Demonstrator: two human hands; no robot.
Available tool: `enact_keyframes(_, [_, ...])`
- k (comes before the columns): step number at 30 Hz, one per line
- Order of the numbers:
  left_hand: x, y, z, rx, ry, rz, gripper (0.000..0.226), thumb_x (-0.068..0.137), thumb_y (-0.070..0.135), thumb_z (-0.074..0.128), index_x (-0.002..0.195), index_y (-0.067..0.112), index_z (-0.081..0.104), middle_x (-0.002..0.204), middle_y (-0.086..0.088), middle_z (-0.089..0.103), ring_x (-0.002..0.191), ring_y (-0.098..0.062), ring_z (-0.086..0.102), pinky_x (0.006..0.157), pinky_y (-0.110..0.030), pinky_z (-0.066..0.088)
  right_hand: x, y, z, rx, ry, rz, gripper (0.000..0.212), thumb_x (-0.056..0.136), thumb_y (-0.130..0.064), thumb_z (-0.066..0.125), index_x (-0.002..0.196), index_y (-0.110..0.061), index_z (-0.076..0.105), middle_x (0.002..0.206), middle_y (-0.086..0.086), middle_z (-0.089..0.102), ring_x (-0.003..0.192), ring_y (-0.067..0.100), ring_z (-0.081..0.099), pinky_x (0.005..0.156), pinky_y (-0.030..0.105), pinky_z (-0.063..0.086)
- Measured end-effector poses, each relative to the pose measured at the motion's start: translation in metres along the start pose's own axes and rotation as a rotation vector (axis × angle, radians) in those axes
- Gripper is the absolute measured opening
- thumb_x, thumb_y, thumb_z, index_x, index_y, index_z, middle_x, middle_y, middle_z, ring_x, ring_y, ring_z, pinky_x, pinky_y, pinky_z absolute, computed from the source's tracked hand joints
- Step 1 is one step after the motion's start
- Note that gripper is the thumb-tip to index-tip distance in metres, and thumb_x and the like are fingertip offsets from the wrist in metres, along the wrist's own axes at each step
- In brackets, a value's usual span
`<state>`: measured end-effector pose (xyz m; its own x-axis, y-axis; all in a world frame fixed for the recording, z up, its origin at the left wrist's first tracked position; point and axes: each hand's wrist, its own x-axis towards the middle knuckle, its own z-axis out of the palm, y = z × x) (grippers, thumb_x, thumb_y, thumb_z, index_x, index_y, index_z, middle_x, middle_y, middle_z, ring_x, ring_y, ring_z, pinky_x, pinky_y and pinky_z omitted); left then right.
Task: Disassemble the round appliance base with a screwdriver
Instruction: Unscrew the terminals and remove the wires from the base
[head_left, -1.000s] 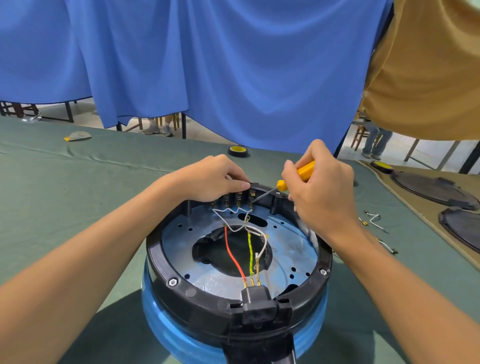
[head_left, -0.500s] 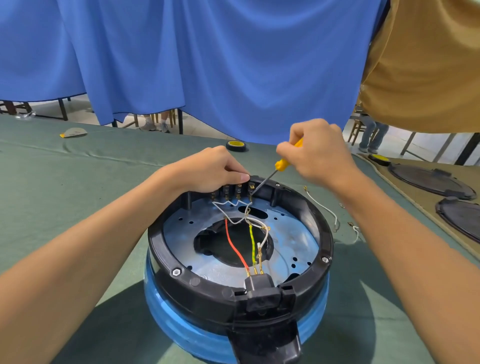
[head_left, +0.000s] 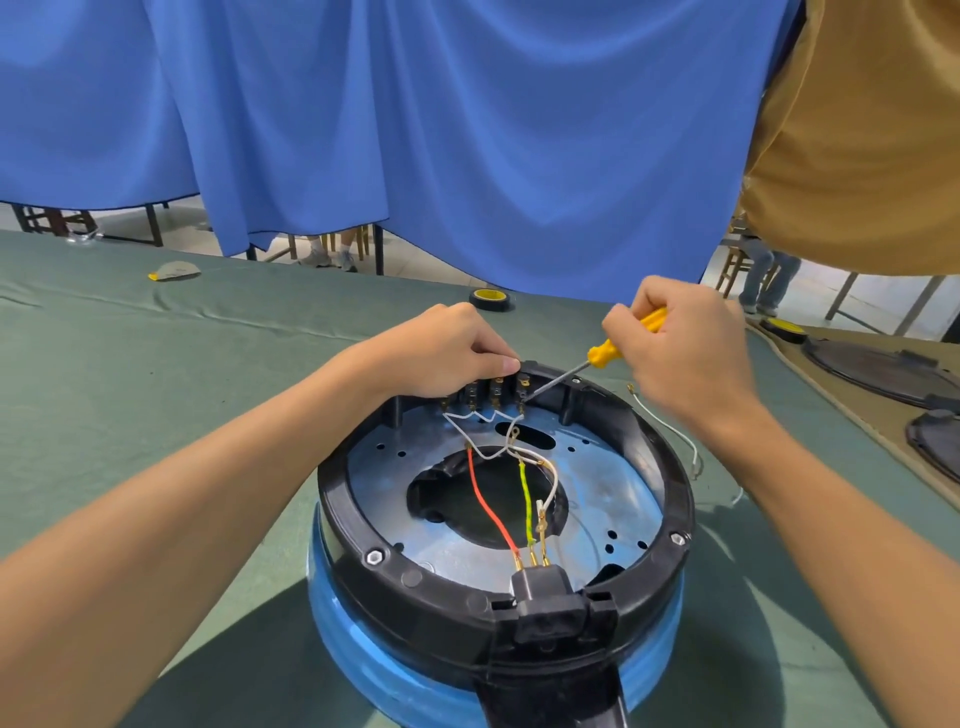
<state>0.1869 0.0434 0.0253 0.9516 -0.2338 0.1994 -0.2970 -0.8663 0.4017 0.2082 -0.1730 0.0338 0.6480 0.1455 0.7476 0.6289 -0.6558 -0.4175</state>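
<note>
Round appliance base sits bottom-up on the green cloth of the table, near the person, its black rim around a metal plate and its blue body below. The left hand lies over the far rim, fingers curled down tight, the tips closed on the top of the terminal row that stands along that edge. Whether the thumb presses from behind is hidden. The right hand hovers just beyond the rim on the right, fingers wrapped round the yellow handle of the screwdriver. Its thin shaft slants down and to the left, and the tip meets the rightmost terminal, just beside the left fingertips. White wires loop from the terminals toward the centre opening; a red wire and a yellow-green wire run from there to the black plug socket at the near rim. A loose white wire lies on the cloth to the right, and a tape roll sits beyond the hands.
</note>
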Motion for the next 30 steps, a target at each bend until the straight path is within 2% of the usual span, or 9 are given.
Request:
enact_keyframes(3, [-0.001,0.002,-0.001,-0.001,-0.013,-0.022,0.025,0.098,0.038,0.054,0.114,0.030,0.072,0.099,-0.011,0.073,0.078,-0.019,0.056,0.091,-0.041,0.050,-0.008,0.003,0.000,0.030,0.008,0.002,0.035,0.084,-0.024,0.057,0.057,-0.009,0.042,0.045,-0.003,0.035,0.053,0.021,0.030,0.055,0.025,0.029])
enact_keyframes(10, [-0.005,0.009,-0.002,0.018,-0.018,-0.070,0.027,0.097,0.037,0.055,0.116,0.027,0.071,0.107,-0.003,0.074,0.100,-0.030,0.065,0.091,-0.039,0.050,0.010,0.006,0.004,0.108,-0.167,0.146,0.033,0.080,-0.014,0.059,0.054,-0.011,0.040,0.047,0.003,0.032,0.055,0.021,0.028,0.051,0.028,0.022])
enact_keyframes(16, [-0.007,0.014,-0.003,0.010,-0.003,-0.076,0.028,0.097,0.035,0.055,0.118,0.023,0.071,0.113,0.007,0.071,0.094,-0.023,0.066,0.089,-0.035,0.052,0.027,-0.005,0.012,0.065,-0.412,0.190,0.030,0.079,-0.015,0.059,0.054,-0.009,0.043,0.053,0.006,0.034,0.055,0.018,0.028,0.048,0.028,0.023])
enact_keyframes(18, [-0.006,0.013,-0.002,0.015,-0.002,-0.076,0.028,0.097,0.036,0.055,0.118,0.024,0.070,0.106,0.005,0.074,0.091,-0.023,0.065,0.085,-0.034,0.053,0.025,-0.007,0.017,0.047,-0.398,0.163,0.030,0.079,-0.016,0.059,0.054,-0.009,0.045,0.050,0.004,0.035,0.056,0.018,0.030,0.048,0.028,0.024])
enact_keyframes(21, [-0.005,0.010,-0.001,0.018,0.001,-0.070,0.027,0.097,0.036,0.054,0.117,0.027,0.071,0.090,0.001,0.074,0.072,-0.017,0.058,0.067,-0.018,0.046,0.018,-0.008,0.021,0.033,-0.339,0.086,0.032,0.080,-0.018,0.060,0.052,-0.012,0.044,0.047,-0.001,0.038,0.062,0.022,0.035,0.051,0.028,0.027])
enact_keyframes(22, [-0.005,0.011,-0.001,0.014,0.003,-0.069,0.027,0.097,0.036,0.054,0.117,0.028,0.071,0.087,0.002,0.074,0.070,-0.015,0.057,0.065,-0.016,0.045,0.017,-0.008,0.020,0.040,-0.325,0.065,0.034,0.080,-0.019,0.060,0.051,-0.014,0.042,0.046,-0.002,0.038,0.062,0.023,0.035,0.052,0.028,0.028])
enact_keyframes(26, [-0.007,0.012,-0.001,0.002,0.000,-0.073,0.027,0.097,0.036,0.055,0.119,0.027,0.070,0.101,0.006,0.075,0.090,-0.019,0.066,0.085,-0.032,0.052,0.017,-0.009,0.008,0.016,-0.292,-0.012,0.035,0.081,-0.018,0.059,0.052,-0.014,0.040,0.046,0.000,0.038,0.058,0.024,0.032,0.061,0.031,0.030])
enact_keyframes(27, [-0.007,0.011,-0.002,-0.002,-0.003,-0.073,0.028,0.097,0.035,0.055,0.119,0.027,0.070,0.104,0.006,0.074,0.092,-0.016,0.067,0.086,-0.030,0.052,0.017,-0.009,0.004,0.015,-0.269,-0.027,0.035,0.082,-0.017,0.059,0.052,-0.014,0.040,0.046,0.000,0.037,0.055,0.023,0.032,0.061,0.031,0.029])
enact_keyframes(30, [-0.009,0.006,-0.003,-0.072,-0.020,-0.072,0.027,0.097,0.032,0.056,0.121,0.027,0.069,0.109,0.014,0.071,0.087,0.007,0.062,0.077,-0.010,0.044,0.015,-0.010,-0.007,0.072,-0.162,-0.052,0.037,0.082,-0.017,0.060,0.052,-0.016,0.040,0.044,-0.002,0.035,0.050,0.018,0.031,0.054,0.025,0.026])
